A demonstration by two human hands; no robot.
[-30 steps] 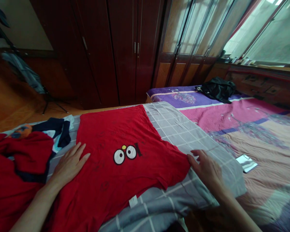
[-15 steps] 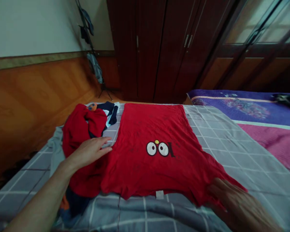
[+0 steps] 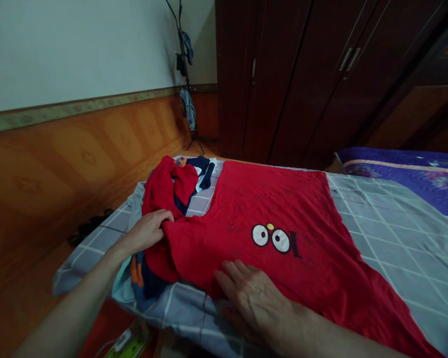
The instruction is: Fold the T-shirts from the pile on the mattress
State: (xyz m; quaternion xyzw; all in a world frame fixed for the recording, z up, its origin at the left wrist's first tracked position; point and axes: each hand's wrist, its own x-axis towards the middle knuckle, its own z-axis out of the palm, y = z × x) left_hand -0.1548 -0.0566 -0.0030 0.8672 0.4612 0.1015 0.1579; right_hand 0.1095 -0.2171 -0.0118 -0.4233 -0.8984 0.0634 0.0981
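A red T-shirt (image 3: 242,199) lies spread on a grey checked bedsheet (image 3: 388,219), with its cartoon eyes print facing up. My left hand (image 3: 151,229) is closed on the shirt's left sleeve, pulling it out over the clothes pile. Near the neck edge, my right hand (image 3: 252,291) rests across the red fabric with its fingers stretched out; its thumb is in shadow below the edge. Beside the left hand is a heap of clothes (image 3: 168,181) in red, navy and light blue.
A dark wardrobe (image 3: 280,79) stands beyond the bed, with a coat rack (image 3: 186,74) to its left. A second bed with a purple cover (image 3: 406,164) is at the right. Below the near bed edge lies a green power strip (image 3: 134,340).
My view has turned left. My left hand has taken hold of the left sleeve and drawn it outward. My right hand has moved from the right sleeve to the neck edge.
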